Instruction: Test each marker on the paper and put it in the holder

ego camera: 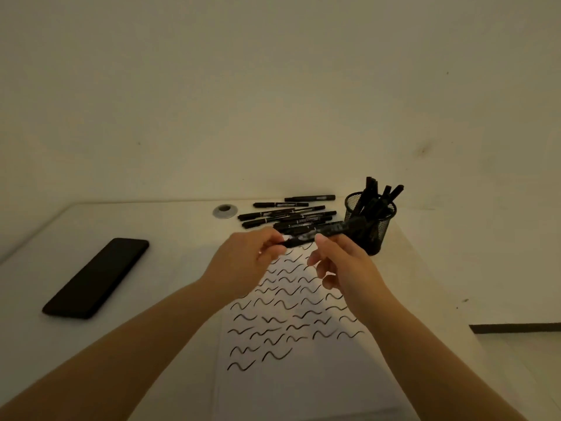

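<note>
Both hands hold one black marker [331,230] level above the paper. My left hand [243,262] pinches its left end and my right hand [343,262] grips its middle. The white paper [291,387] lies under my hands, covered with several black wavy test strokes. A pile of several black markers [285,212] lies on the table beyond my hands. To the right stands a black mesh holder [368,220] with several markers upright in it.
A black phone [97,276] lies face down at the left of the white table [167,226]. A round metal cable grommet [225,211] sits by the wall behind the pile. The table's right edge runs just past the holder.
</note>
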`<state>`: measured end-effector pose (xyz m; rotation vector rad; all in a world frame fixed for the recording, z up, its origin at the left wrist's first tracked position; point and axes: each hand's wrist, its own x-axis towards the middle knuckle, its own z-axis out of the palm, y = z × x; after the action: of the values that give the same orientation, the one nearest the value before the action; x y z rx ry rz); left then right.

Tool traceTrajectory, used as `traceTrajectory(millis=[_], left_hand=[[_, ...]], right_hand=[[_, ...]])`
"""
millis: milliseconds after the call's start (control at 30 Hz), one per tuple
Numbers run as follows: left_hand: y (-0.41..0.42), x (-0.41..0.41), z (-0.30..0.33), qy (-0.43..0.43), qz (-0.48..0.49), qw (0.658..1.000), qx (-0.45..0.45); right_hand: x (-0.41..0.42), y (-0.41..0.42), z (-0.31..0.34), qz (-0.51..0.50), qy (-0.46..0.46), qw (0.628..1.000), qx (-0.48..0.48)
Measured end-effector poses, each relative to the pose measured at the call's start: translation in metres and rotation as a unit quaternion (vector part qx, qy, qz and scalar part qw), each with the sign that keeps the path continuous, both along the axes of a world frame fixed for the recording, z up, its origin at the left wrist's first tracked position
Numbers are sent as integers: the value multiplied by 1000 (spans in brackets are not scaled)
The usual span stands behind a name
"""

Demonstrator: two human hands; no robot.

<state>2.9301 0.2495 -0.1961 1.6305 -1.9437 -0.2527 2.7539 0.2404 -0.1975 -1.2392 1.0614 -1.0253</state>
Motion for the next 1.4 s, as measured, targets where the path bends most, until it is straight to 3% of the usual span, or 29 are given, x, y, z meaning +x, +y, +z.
traceTrajectory(millis=[133, 300, 467, 700, 867, 933, 1000, 1133, 1400], left_hand=[[36, 4, -7, -37, -33, 999, -12], [65, 5, -8, -122, -50, 984, -118], [80, 5, -2, -253, -62, 926, -275], [90, 7, 2, -282, -53, 912, -292], [99, -4, 5, -226, -43, 963, -143], [98, -5, 7, -129, -60, 989, -28], [98, -5, 11, 7, -75, 993, 87], [95, 1, 17, 166, -125, 954, 217], [101, 10, 14, 298, -218, 854, 365]], right_hand=[[12, 24, -7, 14, -53, 998, 10], [26, 48, -10, 4, -121, 990, 66], [24, 59, -6, 9, -182, 974, 137], [25, 62, -3, 52, -185, 963, 190], [20, 58, -3, 41, -154, 976, 149], [18, 56, -3, 46, -138, 982, 124], [16, 55, -3, 59, -127, 986, 89], [13, 58, -7, 104, -134, 986, 8], [11, 63, -12, 144, -106, 978, -104]])
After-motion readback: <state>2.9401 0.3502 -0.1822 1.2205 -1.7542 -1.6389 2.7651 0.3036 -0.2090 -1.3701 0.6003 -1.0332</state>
